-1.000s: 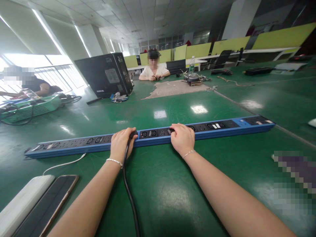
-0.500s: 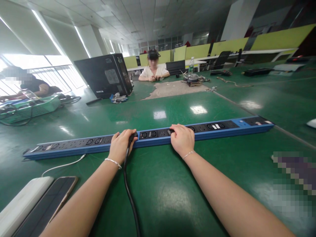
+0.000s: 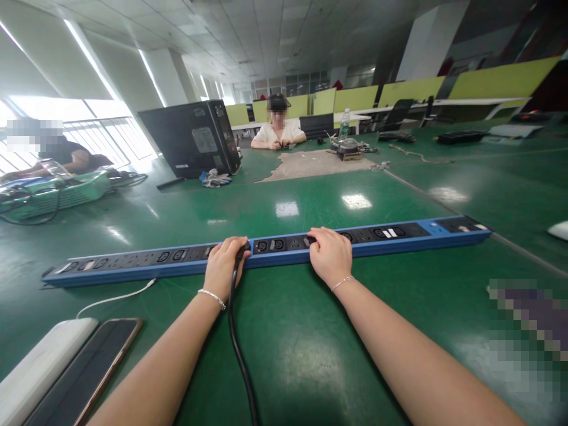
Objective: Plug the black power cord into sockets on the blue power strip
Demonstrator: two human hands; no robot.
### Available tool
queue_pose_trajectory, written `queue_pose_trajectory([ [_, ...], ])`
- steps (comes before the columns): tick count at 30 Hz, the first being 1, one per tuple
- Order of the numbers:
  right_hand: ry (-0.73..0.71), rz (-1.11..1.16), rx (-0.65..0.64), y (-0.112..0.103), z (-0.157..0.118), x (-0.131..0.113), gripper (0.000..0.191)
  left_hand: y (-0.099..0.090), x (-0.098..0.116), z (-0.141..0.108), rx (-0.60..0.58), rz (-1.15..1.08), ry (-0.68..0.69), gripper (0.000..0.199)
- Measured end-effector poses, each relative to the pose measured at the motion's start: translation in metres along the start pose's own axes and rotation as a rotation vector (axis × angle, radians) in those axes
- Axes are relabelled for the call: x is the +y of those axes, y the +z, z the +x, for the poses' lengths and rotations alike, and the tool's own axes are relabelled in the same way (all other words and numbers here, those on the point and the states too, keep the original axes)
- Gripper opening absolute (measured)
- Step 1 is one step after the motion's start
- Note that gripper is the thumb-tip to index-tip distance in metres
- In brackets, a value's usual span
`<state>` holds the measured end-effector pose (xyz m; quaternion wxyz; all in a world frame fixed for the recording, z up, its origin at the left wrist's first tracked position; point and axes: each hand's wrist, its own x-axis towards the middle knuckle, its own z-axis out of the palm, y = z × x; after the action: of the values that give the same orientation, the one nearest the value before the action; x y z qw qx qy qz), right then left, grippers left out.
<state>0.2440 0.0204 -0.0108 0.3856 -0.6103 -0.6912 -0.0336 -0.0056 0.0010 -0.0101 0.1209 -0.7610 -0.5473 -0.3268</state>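
Observation:
A long blue power strip (image 3: 284, 258) with black sockets lies across the green table in front of me. My left hand (image 3: 223, 261) is closed around a black plug (image 3: 245, 248) at the strip's middle. From the plug a thick black power cord (image 3: 237, 334) runs down toward me. Whether the plug is fully seated in a socket is hidden by my fingers. My right hand (image 3: 331, 255) is wrapped over the strip just right of the middle, fingers on its top face and thumb tucked at the near side.
Near left lie a white power bank-like block (image 3: 48, 367), a phone (image 3: 91, 370) and a white cable (image 3: 115, 300). A black computer case (image 3: 190, 139), gloves (image 3: 215, 178) and a green basket (image 3: 66, 198) stand farther back. A person (image 3: 278, 127) sits across the table.
The view has shifted slightly, and my left wrist has come a little to the right. Both hands keep their holds on the plug and the strip.

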Motion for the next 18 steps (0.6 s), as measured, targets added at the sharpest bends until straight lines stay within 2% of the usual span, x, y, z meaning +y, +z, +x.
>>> queue_pose_trajectory([
  [6, -0.030, -0.021, 0.001, 0.000, 0.000, 0.000, 0.032, -0.005, -0.004, 0.000, -0.042, 0.016, 0.005, 0.030],
  [10, -0.209, -0.003, -0.047, -0.002, -0.006, -0.008, 0.036, -0.009, -0.007, 0.000, -0.130, 0.085, 0.024, 0.048],
  [14, -0.444, 0.076, -0.122, 0.003, -0.016, -0.034, 0.041, -0.005, -0.006, 0.001, -0.138, 0.177, -0.014, 0.068],
  [18, -0.576, 0.182, -0.148, 0.023, -0.021, -0.073, 0.047, -0.003, -0.004, 0.000, -0.156, 0.191, -0.027, 0.060],
])
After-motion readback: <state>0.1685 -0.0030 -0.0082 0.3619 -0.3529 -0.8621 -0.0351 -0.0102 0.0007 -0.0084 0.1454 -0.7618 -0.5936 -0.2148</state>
